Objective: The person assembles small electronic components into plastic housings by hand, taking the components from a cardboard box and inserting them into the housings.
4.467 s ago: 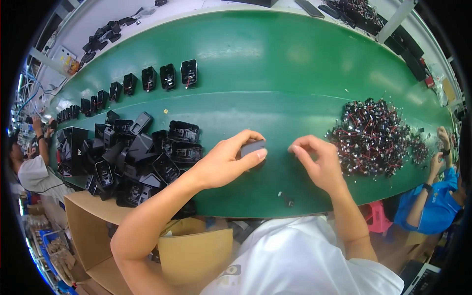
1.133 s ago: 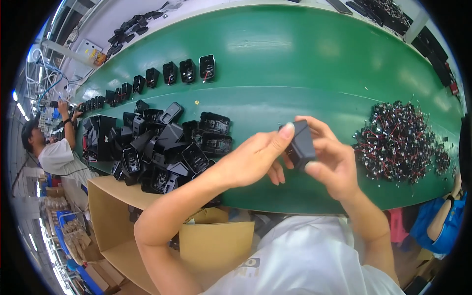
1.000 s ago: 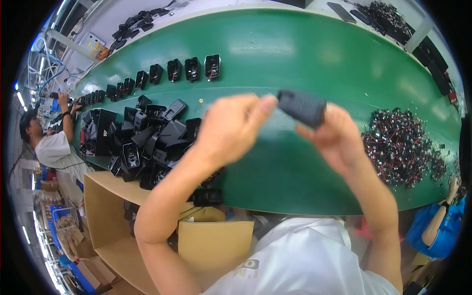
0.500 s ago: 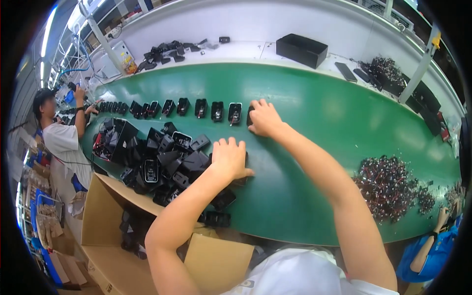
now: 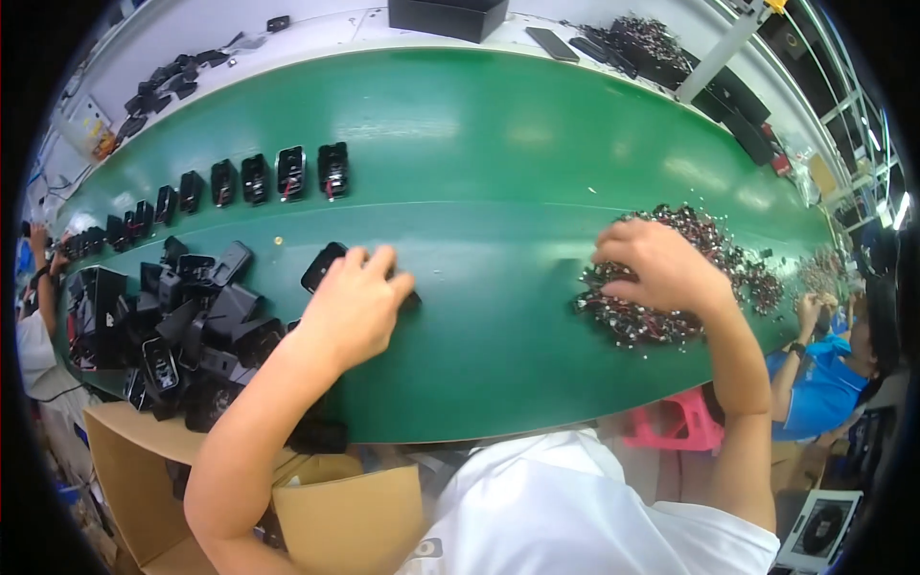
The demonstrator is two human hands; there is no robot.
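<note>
Nearest, at the lower edge, there is an open cardboard box (image 5: 129, 470), standing just before the green tabletop (image 5: 517, 374). Above it, the left hand (image 5: 356, 307) lies over a black case (image 5: 324, 264), which is on the tabletop near the middle; the fingers are bent and a little spread, and they cover a part of it, so I cannot tell how firmly they grip. To the left is a heap of black housings (image 5: 206, 321), some of them open. On the right side, the right hand (image 5: 659, 268) is over a pile of small wired parts (image 5: 637, 328), its fingers curled downward; whether they pinch a part, I cannot tell. Farther, a row of open housings (image 5: 333, 171) runs to the left. Beyond the tabletop stands a black tray (image 5: 448, 19).
</note>
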